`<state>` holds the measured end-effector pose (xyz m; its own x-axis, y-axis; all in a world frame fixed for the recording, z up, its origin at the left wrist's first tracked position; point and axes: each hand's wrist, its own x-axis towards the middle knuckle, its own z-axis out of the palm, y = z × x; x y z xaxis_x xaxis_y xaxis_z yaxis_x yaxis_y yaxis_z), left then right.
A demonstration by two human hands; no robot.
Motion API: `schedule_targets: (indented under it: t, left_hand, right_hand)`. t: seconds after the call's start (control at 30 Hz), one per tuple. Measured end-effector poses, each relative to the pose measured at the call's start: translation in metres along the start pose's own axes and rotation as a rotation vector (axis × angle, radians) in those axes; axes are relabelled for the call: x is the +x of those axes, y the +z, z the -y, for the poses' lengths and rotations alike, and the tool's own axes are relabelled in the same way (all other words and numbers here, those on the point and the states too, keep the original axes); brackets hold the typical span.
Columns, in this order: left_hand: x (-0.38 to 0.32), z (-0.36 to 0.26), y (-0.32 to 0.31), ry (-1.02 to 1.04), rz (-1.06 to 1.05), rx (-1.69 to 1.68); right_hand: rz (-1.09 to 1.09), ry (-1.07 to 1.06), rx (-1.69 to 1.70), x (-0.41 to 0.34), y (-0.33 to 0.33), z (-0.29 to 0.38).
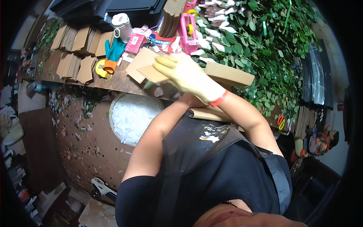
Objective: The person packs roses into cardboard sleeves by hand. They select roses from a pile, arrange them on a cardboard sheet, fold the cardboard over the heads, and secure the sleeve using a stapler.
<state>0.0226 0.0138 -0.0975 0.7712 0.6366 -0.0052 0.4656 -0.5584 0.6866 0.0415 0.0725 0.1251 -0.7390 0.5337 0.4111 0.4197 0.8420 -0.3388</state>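
My right hand (188, 75), in a pale yellow glove with a red cuff, reaches across to the left over folded brown cardboard pieces (141, 61). Its fingers are stretched out and lie over one piece; whether it grips it is not clear. Beneath the right wrist, my left hand (195, 100) is mostly hidden, and its fingers cannot be seen. A corrugated cardboard piece (229, 74) lies right of the glove. Another folded corrugated piece (211, 114) rests at the table edge against my dark apron. Beyond the glove stands a pink tape dispenser (188, 34).
Leafy stems with white-wrapped ends (255, 51) are heaped at right. Cardboard stacks (68, 66), a teal-orange glove (113, 54), a yellow tape measure (101, 68) and a lidded cup (122, 27) stand left. A tub of white pieces (133, 117) sits below the table; a person (320, 142) is far right.
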Motion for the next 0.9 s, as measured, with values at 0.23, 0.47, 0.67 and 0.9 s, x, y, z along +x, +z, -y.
schedule_targets:
  t: [0.23, 0.47, 0.67, 0.9]
  left_hand:
    - [-0.004, 0.000, -0.006, -0.013, 0.049, 0.044]
    - [0.010, 0.011, -0.002, -0.001, 0.076, -0.132]
    - [0.011, 0.023, 0.016, 0.022, 0.020, -0.392]
    - [-0.020, -0.013, -0.039, -0.010, 0.149, 0.130]
  right_hand:
    - [0.131, 0.528, 0.292, -0.076, -0.046, 0.030]
    - [-0.214, 0.479, 0.085, 0.006, -0.060, 0.009]
    - [-0.026, 0.507, 0.414, -0.115, -0.050, 0.017]
    - [0.340, 1.223, 1.264, -0.212, -0.010, -0.048]
